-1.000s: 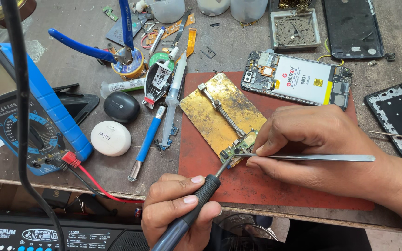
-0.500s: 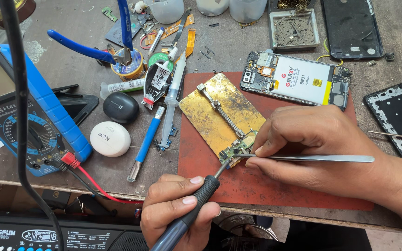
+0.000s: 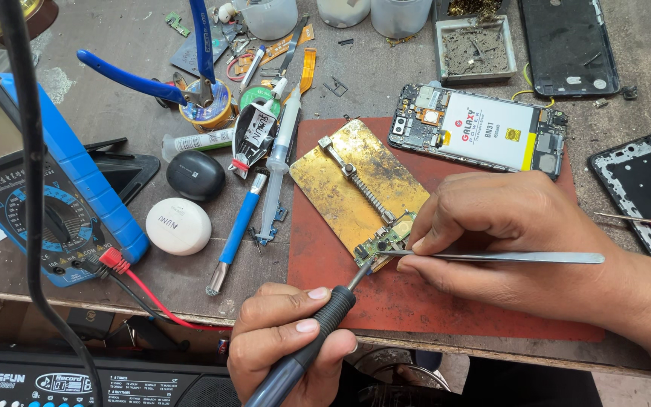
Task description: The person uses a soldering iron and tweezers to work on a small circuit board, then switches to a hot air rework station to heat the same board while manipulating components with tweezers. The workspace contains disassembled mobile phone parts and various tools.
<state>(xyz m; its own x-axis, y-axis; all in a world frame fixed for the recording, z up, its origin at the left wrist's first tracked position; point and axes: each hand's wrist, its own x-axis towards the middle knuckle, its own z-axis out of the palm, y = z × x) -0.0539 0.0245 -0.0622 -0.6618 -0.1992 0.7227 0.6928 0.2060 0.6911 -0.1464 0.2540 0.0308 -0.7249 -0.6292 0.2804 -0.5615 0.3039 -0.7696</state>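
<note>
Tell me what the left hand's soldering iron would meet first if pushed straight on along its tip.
The left hand aims the soldering iron up and right. Its tip looks at or nearly on the small green circuit board clamped at the brass-coloured holder, so that comes first; depth is unclear.

- Hands: two – left hand [image 3: 284, 343] at 6 o'clock, right hand [image 3: 506, 234] at 4 o'clock.
- Soldering iron [image 3: 318, 332]: one, at 6 o'clock.
- Tweezers [image 3: 491, 257]: one pair, at 3 o'clock.
- Small circuit board [image 3: 383, 241]: one, near centre, on one brass-coloured holder plate [image 3: 356, 188].
- Red work mat [image 3: 431, 294]: one.
- Opened phone [image 3: 480, 130]: one, at 1 o'clock.
- Dark phone panels: two – back cover [image 3: 566, 45] at 1 o'clock, frame [image 3: 646, 188] at 3 o'clock.
- Multimeter [image 3: 39, 188]: one, at 9 o'clock.
- Earbud cases: two – white case [image 3: 178, 225], black case [image 3: 195, 174], at 9 o'clock.
- Blue-handled pliers [image 3: 160, 75]: one, at 11 o'clock.
- Syringe [image 3: 280, 154]: one, at 11 o'clock.
</note>
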